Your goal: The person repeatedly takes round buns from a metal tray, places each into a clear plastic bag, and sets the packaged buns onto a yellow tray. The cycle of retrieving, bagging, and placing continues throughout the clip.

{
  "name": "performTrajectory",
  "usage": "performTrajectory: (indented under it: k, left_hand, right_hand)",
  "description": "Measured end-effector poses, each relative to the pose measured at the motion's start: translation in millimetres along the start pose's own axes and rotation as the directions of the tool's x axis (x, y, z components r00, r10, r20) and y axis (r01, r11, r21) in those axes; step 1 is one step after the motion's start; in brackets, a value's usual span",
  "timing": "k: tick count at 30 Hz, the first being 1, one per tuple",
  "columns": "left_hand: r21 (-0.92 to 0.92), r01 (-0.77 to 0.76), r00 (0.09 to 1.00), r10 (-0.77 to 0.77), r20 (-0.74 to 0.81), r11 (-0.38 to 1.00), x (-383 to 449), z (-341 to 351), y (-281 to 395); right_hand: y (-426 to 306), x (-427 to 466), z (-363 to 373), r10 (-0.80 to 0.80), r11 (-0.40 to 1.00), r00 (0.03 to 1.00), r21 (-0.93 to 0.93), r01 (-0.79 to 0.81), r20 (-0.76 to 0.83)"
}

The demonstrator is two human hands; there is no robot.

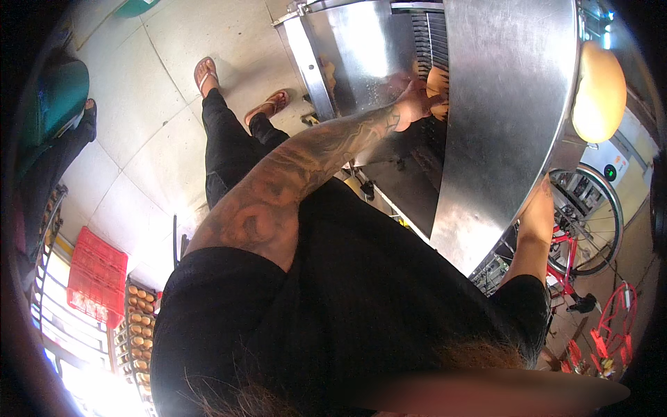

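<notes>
My left hand [414, 107], blurred by motion, is at the blades of a bread slicing machine. Its fingers lie against a piece of bread [437, 83], which shows cut lines and sits partly behind the machine's cover. Upright slicer blades [430, 36] stand just beyond it. A broad stainless steel cover [495, 104] slopes down in front of me. My right forearm reaches past its right edge, and the hand is hidden there. Above that forearm, a whole pale-gold loaf [599, 94] rests beyond the cover's edge.
A shiny metal panel [359, 47] flanks the blades. Behind the machine stands a red bicycle [568, 250]. At lower left are a red plastic crate [96, 276] and a rack of buns [138, 328]. Another person's leg [68, 140] shows at far left on the tiled floor [125, 109].
</notes>
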State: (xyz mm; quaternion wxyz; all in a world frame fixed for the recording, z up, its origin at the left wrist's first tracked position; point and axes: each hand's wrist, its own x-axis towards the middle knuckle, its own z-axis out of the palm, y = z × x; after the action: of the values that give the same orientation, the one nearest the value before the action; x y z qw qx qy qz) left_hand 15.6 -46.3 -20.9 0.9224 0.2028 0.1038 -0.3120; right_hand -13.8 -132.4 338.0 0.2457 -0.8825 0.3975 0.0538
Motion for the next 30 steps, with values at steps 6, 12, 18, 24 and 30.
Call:
performTrajectory:
  k: [6,12,18,24,30]
  left_hand:
    - [0.282,-0.014,0.988,0.058,-0.146,0.959,-8,-4,-1]
    - [0.879,-0.322,0.864,0.489,0.121,0.351,-43,-1,20]
    - [0.951,-0.293,0.874,0.429,0.228,0.093,-50,-7,30]
    - [0.954,-0.265,0.841,0.45,0.3,-0.14,-43,-11,22]
    - [0.929,-0.258,0.791,0.493,0.362,-0.267,-36,-13,16]
  right_hand:
    - [2,7,-14,0.03,0.992,0.995,-0.125,-0.018,0.096]
    - [8,18,-22,0.046,0.983,0.99,-0.182,-0.021,0.136]
    - [-8,8,-14,0.12,0.961,0.984,-0.264,-0.082,0.133]
    - [-14,17,-23,-0.156,0.587,0.928,-0.724,0.362,0.337]
    - [3,31,-31,-0.047,0.838,0.945,-0.502,0.214,0.325]
